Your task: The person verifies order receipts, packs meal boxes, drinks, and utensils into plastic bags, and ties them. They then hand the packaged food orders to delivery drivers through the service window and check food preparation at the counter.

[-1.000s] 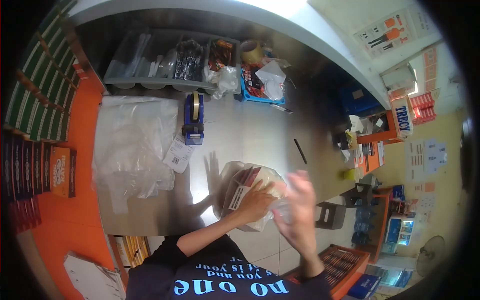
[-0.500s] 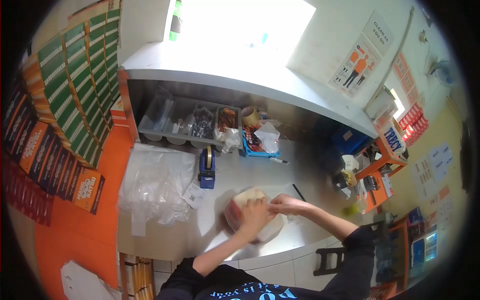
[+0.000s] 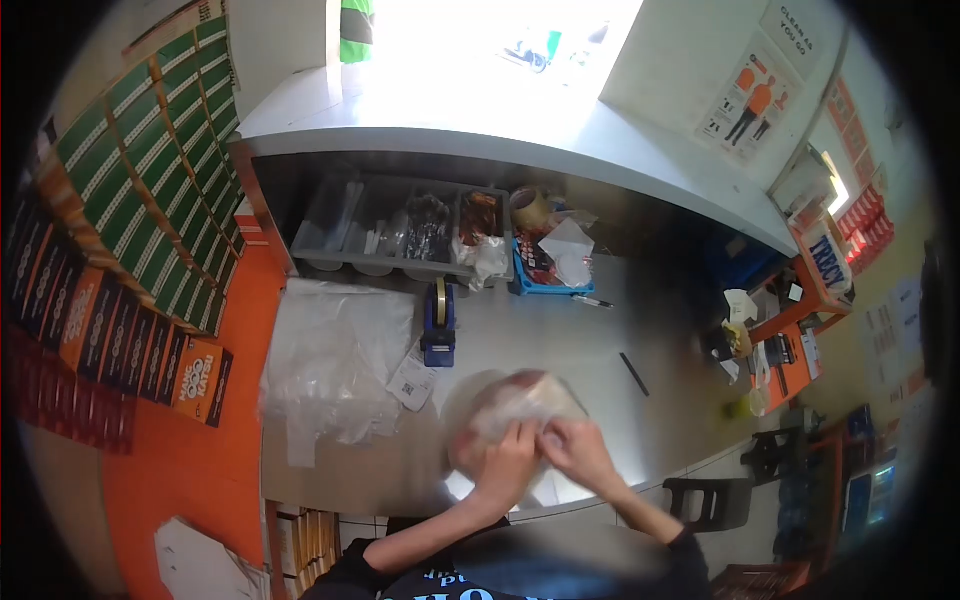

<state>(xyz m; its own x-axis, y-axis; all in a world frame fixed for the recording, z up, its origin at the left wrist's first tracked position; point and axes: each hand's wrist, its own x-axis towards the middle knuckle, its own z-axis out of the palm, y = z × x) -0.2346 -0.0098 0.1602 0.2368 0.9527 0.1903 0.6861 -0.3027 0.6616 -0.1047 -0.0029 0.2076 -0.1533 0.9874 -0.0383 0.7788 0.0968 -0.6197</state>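
Your left hand (image 3: 512, 462) and right hand (image 3: 578, 452) pinch a round, clear plastic bag (image 3: 540, 400). Past the bag's left side stands a long blue tape holder (image 3: 439, 335).

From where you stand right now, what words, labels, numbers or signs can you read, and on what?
"CLEAN AS YOU GO": wall sign.
"TRECY": blue-lettered sign at right.
Shirt: upside-down letters, partly cut off.
Too small or blurred to read surely: orange box, green boxes, poster, white slip, any print on the wrapped bundle.
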